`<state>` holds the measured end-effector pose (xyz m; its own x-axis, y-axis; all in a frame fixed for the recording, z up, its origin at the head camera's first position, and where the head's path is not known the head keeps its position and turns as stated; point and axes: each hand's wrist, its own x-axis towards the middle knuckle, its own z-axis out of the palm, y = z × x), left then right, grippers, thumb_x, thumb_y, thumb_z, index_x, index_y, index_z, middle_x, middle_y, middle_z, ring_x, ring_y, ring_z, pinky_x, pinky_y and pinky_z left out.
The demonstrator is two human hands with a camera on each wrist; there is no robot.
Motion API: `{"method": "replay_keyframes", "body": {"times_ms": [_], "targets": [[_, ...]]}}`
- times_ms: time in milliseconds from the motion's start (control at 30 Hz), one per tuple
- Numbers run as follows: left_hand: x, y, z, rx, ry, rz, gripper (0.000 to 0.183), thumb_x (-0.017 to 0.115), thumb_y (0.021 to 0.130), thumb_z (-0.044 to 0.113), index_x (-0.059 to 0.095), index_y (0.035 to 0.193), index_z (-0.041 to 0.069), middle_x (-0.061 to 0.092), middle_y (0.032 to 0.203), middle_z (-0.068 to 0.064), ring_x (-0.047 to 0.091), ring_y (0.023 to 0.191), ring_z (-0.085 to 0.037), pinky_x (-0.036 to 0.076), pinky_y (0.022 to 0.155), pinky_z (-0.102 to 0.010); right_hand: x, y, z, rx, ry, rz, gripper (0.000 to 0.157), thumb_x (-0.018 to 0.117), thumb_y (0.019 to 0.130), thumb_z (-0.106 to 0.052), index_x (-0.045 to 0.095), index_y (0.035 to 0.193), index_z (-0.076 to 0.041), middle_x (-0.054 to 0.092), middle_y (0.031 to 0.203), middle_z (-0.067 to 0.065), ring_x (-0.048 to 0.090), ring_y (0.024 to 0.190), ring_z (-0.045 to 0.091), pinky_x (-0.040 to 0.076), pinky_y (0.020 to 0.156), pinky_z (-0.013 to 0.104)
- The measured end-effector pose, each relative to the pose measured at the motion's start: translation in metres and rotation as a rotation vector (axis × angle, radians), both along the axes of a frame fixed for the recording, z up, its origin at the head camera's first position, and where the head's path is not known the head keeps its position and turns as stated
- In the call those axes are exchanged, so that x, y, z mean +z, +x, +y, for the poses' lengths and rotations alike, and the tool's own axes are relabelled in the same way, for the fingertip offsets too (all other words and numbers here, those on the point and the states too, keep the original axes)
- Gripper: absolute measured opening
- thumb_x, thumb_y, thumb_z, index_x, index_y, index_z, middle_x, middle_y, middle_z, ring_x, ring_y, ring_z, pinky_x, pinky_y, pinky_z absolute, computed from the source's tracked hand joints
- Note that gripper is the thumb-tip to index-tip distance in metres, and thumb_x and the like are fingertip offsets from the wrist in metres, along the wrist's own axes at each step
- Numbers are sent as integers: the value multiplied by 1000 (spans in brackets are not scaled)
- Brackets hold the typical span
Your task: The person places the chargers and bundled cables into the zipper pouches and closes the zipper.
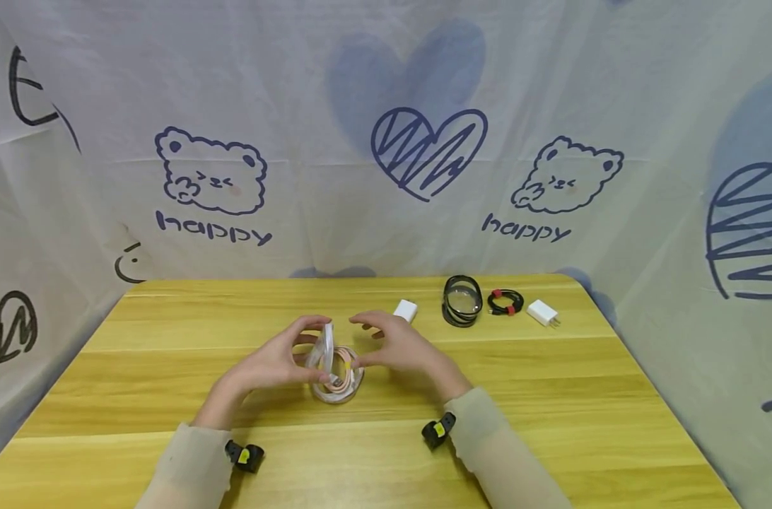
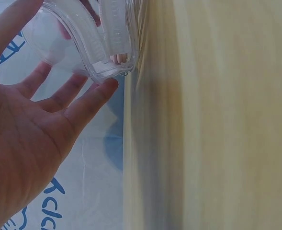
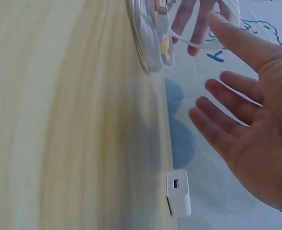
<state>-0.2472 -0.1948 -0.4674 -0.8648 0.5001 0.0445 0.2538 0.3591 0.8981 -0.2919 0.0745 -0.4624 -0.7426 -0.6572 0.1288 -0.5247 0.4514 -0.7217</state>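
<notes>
A clear round zip case (image 2: 85,33) stands on the table with its flap tilted up, a ridged zipper along the rim. My left hand (image 1: 271,364) holds that flap between thumb and fingers. Inside the case lies a coiled pale pink cable (image 3: 161,28) with a metal plug end and a yellow tie. My right hand (image 1: 401,346) hovers at the case's right side, fingers spread and thumb close to the rim. Whether the thumb touches the case I cannot tell. Nothing is gripped by the right hand.
Behind the right hand lies a white charger (image 1: 406,309), its USB port showing in the right wrist view. Farther right are a black cable coil (image 1: 460,318), a smaller black cable with red ties (image 1: 510,309) and another white charger (image 1: 541,312). A printed cloth (image 1: 335,233) hangs behind the wooden table (image 1: 335,466).
</notes>
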Motion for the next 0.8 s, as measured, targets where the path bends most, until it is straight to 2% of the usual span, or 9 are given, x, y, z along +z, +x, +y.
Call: {"method": "replay_keyframes", "body": {"times_ms": [167, 367, 567, 800], "targets": [[-1, -1, 0, 0, 3, 4, 93, 88, 85, 13, 32, 159, 8, 34, 161, -18, 40, 144, -46, 43, 115, -56, 2, -5, 5, -109, -77, 40, 68, 86, 89, -20, 56, 147, -5, 57, 149, 12, 55, 133, 36, 49, 111, 46], [-2, -2, 0, 0, 2, 8, 94, 88, 84, 13, 31, 159, 6, 35, 161, -18, 41, 144, -46, 44, 115, -55, 0, -14, 14, -220, -137, 69, 67, 86, 88, -17, 56, 147, -6, 56, 149, 12, 52, 137, 33, 47, 113, 47], [0, -1, 0, 3, 6, 4, 93, 88, 84, 11, 33, 158, 8, 34, 161, -18, 40, 144, -45, 43, 115, -55, -4, -26, 24, -320, -126, 84, 71, 85, 89, -20, 53, 149, -5, 52, 151, 15, 50, 137, 40, 46, 113, 52], [-1, -1, 0, 2, 2, -1, 94, 89, 83, 11, 33, 159, 9, 36, 160, -18, 41, 143, -44, 43, 116, -55, -10, -35, 36, -427, -96, 88, 72, 88, 85, -18, 55, 147, -3, 54, 148, 19, 54, 132, 41, 53, 102, 53]]}}
